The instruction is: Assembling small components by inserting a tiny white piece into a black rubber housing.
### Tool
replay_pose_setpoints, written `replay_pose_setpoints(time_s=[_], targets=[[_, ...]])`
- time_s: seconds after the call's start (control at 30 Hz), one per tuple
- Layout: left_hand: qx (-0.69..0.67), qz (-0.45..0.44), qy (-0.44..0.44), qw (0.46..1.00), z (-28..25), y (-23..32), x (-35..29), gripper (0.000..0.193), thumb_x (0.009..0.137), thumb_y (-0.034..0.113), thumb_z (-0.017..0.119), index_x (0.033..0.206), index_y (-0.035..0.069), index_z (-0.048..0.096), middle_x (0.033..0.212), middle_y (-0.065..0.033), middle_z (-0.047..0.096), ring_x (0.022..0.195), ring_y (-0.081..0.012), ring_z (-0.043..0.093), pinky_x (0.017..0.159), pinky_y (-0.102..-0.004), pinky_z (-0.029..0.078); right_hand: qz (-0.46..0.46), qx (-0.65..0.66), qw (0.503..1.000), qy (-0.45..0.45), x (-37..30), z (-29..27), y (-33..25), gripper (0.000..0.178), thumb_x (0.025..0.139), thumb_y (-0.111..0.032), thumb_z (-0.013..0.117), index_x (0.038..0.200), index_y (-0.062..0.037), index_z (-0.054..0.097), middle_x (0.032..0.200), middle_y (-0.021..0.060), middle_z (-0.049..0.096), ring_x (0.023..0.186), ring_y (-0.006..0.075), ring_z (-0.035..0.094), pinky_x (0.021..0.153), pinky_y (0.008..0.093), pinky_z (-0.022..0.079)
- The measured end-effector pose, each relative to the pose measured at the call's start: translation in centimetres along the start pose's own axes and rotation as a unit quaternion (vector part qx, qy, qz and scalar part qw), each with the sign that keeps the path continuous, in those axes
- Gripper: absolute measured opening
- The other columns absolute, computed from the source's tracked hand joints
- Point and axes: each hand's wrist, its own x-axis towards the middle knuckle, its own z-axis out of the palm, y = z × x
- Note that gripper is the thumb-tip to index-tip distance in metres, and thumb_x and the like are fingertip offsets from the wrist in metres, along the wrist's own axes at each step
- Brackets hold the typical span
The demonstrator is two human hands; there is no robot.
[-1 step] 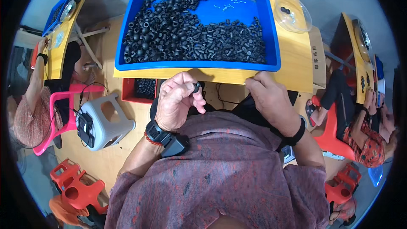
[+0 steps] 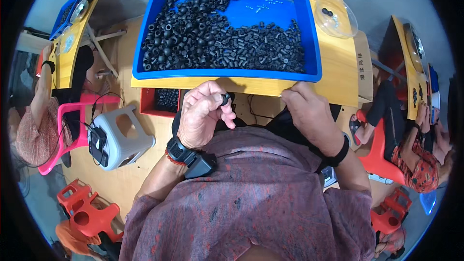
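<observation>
Just in front of the table edge, my left hand [image 2: 202, 116] is closed, with a small black ring-like cap [image 2: 225, 99] pinched between thumb and forefinger. To its right, my right hand [image 2: 309, 113] has its thumb and fingers pressed together; a tiny pale speck shows at the tips, too small to name. Beyond both hands stands a blue tray [image 2: 227, 75]. Hollow rounded black caps [image 2: 169, 43] fill its left side, and small black cylinders [image 2: 261, 46] lie on its right. Tiny light pieces [image 2: 263, 7] are scattered on the tray's bare far part.
On the yellow table [image 2: 338, 82], a clear round dish [image 2: 345, 29] holds black caps and tiny light bits. A red bin [image 2: 150, 104] of black parts sits below the edge. A grey stool [image 2: 118, 140] stands left. Other people sit at tables on both sides.
</observation>
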Motion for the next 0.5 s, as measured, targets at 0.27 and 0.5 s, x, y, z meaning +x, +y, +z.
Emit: replay_pose_setpoints(time_s=[0.27,0.5], targets=[[0.036,0.203,0.017,0.978,0.8,3.6,-1.1,0.014,0.098,0.015,0.059,0.095,0.001,0.057,0.085,-0.0132,0.061,0.071,-0.0222,0.066,0.059,-0.0357,0.061,0.16,0.445,0.881,0.01,0.1,-0.3,-1.2,0.006,0.097,0.004,0.068,0.102,0.0012,0.068,0.096,0.0081,0.063,0.072,0.0123,0.069,0.059,0.0264,0.056],[0.045,0.358,0.306,0.881,-6.1,7.8,-4.3,0.012,0.103,0.018,0.059,0.102,0.007,0.057,0.09,-0.0076,0.058,0.076,-0.0175,0.056,0.071,-0.0345,0.055,0.128,0.575,0.808,0.017,1.5,0.2,-1.2,0.007,0.099,0.004,0.065,0.106,0.0027,0.067,0.096,0.0082,0.063,0.077,0.0133,0.073,0.062,0.024,0.06]])
